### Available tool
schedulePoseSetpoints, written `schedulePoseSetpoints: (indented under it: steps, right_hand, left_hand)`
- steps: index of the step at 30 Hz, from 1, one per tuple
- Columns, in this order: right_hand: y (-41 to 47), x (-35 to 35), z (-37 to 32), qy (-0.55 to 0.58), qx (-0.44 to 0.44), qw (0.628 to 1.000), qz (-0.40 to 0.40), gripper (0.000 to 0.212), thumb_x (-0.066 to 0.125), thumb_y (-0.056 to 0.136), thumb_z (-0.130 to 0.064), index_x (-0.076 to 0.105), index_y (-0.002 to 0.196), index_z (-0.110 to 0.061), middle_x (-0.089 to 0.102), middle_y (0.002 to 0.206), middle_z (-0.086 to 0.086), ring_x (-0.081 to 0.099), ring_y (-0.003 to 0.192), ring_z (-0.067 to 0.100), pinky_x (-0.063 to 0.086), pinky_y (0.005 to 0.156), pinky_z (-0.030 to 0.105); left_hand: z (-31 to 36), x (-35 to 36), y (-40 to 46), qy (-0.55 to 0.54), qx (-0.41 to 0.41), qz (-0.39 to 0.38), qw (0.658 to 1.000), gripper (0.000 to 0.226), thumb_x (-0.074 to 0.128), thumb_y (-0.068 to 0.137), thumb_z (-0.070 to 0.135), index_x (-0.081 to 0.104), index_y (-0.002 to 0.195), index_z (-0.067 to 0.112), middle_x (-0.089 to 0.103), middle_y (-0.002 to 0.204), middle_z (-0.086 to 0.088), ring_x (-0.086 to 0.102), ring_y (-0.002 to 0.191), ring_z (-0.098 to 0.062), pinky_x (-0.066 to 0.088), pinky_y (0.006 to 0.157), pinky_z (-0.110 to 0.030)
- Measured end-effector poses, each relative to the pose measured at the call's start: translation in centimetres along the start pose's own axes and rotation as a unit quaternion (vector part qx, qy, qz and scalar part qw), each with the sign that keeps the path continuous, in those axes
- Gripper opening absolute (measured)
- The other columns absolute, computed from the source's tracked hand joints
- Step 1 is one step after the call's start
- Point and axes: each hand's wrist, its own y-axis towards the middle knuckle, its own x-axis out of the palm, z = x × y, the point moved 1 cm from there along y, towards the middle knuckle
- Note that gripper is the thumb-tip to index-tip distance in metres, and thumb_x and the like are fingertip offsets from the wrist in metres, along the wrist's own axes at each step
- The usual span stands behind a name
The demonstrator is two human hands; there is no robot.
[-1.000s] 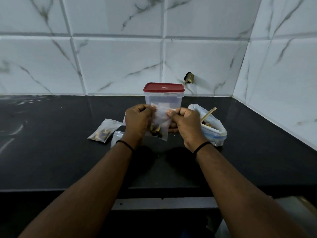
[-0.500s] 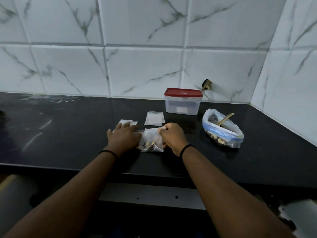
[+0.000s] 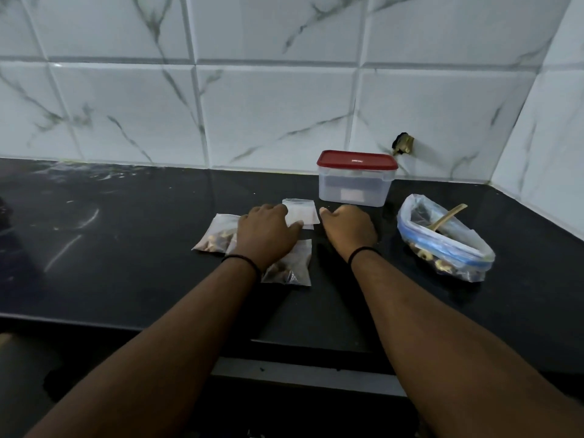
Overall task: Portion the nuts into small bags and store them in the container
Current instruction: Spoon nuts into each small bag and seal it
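nuts: two filled small bags on counter, one [image 3: 289, 263] at left wrist, one [image 3: 216, 237] further left
left hand [image 3: 268, 232]: fingers on empty bags [image 3: 300, 211], grip unclear
right hand [image 3: 349, 229]: curled, holding nothing
container [image 3: 355, 178]: lid on, behind hands
big nut bag [image 3: 445, 238]: right, spoon [image 3: 448, 216] inside

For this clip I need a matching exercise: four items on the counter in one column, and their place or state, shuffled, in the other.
Items:
1. container
2. large bag
3. empty small bag
4. filled small bag

States:
A. lies flat between the two hands
B. holds a wooden spoon
C. shut with a red lid
D. lies by the left wrist

Pairs: 1-C, 2-B, 3-A, 4-D
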Motion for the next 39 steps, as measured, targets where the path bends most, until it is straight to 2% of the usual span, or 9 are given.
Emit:
schedulePoseSetpoints:
  steps: [10, 13, 17, 20, 22, 27, 33, 37, 39]
  right_hand:
    - [3.6, 1.8, -0.3, -0.099, 0.007, 0.993, -0.056, 0.032, 0.07, 0.08, -0.044, 0.069, 0.098, -0.017, 0.068, 0.095, 0.004, 0.064, 0.085, 0.026, 0.039, 0.06, 0.028]
    - [3.8, 1.7, 0.1, -0.026, 0.006, 0.998, -0.059, 0.027, 0.067, 0.084, -0.045, 0.068, 0.084, -0.018, 0.068, 0.083, 0.0, 0.065, 0.081, 0.022, 0.037, 0.056, 0.026]
    - [2.6, 0.9, 0.9, 0.202, -0.002, 0.979, 0.026, 0.02, 0.065, 0.088, -0.031, 0.052, 0.076, -0.023, 0.065, 0.077, 0.001, 0.067, 0.074, 0.024, 0.059, 0.067, 0.044]
    - [1.2, -1.1, 1.8, 0.251, -0.041, 0.961, 0.107, 0.017, 0.063, 0.093, -0.027, 0.049, 0.083, -0.026, 0.065, 0.078, -0.001, 0.069, 0.07, 0.021, 0.06, 0.064, 0.047]
    - [0.0, -3.1, 2.5, 0.213, -0.102, 0.959, 0.154, 0.018, 0.063, 0.094, -0.029, 0.046, 0.087, -0.03, 0.066, 0.083, -0.005, 0.069, 0.075, 0.019, 0.06, 0.064, 0.046]
    - [-3.0, -6.7, 5.0, 0.073, -0.254, 0.958, 0.114, 0.015, 0.063, 0.095, -0.023, 0.049, 0.091, -0.019, 0.065, 0.08, -0.001, 0.063, 0.072, 0.018, 0.053, 0.063, 0.04]
    - [-2.4, -6.0, 5.4, -0.001, -0.279, 0.96, 0.036, 0.011, 0.063, 0.093, -0.021, 0.053, 0.089, -0.024, 0.066, 0.082, -0.003, 0.062, 0.076, 0.015, 0.052, 0.068, 0.037]
    - [-1.3, -5.8, 5.6, -0.012, -0.263, 0.965, 0.001, 0.013, 0.067, 0.084, -0.016, 0.065, 0.093, -0.025, 0.064, 0.096, -0.005, 0.059, 0.089, 0.012, 0.052, 0.079, 0.03]
    - [-0.9, -6.0, 5.4, 0.03, -0.251, 0.965, 0.073, 0.01, 0.066, 0.079, -0.016, 0.065, 0.088, -0.021, 0.063, 0.09, -0.005, 0.057, 0.089, 0.014, 0.052, 0.079, 0.033]
  left_hand:
    - [-0.2, 2.4, 1.8, 0.005, -0.018, 0.035, 0.999, 0.048, 0.054, 0.09, 0.053, 0.059, 0.117, 0.015, 0.062, 0.12, -0.012, 0.055, 0.113, -0.035, 0.044, 0.09, -0.04]
    - [-0.1, 1.7, 1.5, -0.017, -0.023, 0.073, 0.997, 0.039, 0.058, 0.088, 0.047, 0.063, 0.111, 0.016, 0.064, 0.113, -0.011, 0.056, 0.108, -0.033, 0.044, 0.088, -0.039]
    - [0.5, 0.4, 0.9, -0.098, 0.007, 0.184, 0.978, 0.02, 0.06, 0.09, 0.035, 0.065, 0.087, 0.016, 0.063, 0.089, -0.003, 0.056, 0.088, -0.023, 0.045, 0.072, -0.034]
    - [2.7, -0.6, 0.7, -0.195, -0.021, 0.173, 0.965, 0.032, 0.059, 0.094, 0.036, 0.056, 0.069, 0.017, 0.057, 0.068, 0.004, 0.054, 0.069, -0.018, 0.035, 0.055, -0.024]
    - [5.0, -1.0, 0.9, -0.325, -0.068, 0.126, 0.935, 0.046, 0.054, 0.096, 0.045, 0.063, 0.068, 0.009, 0.065, 0.064, -0.004, 0.06, 0.062, -0.024, 0.044, 0.055, -0.026]
    - [9.6, -0.8, 2.0, -0.606, -0.198, -0.062, 0.768, 0.065, 0.045, 0.094, 0.063, 0.069, 0.089, 0.003, 0.069, 0.07, -0.01, 0.058, 0.051, -0.017, 0.046, 0.047, -0.024]
    - [8.9, 1.4, 3.1, -0.656, -0.237, -0.114, 0.707, 0.019, 0.055, 0.091, 0.019, 0.066, 0.094, 0.003, 0.067, 0.069, -0.007, 0.055, 0.049, -0.017, 0.043, 0.045, -0.022]
    - [8.1, 1.1, 3.4, -0.662, -0.218, -0.076, 0.713, 0.01, 0.06, 0.087, 0.01, 0.062, 0.077, 0.007, 0.06, 0.052, 0.0, 0.05, 0.046, -0.015, 0.037, 0.041, -0.02]
    - [8.0, 1.1, 3.6, -0.652, -0.198, -0.05, 0.73, 0.009, 0.06, 0.086, 0.009, 0.059, 0.076, 0.008, 0.058, 0.05, 0.001, 0.049, 0.045, -0.014, 0.035, 0.039, -0.019]
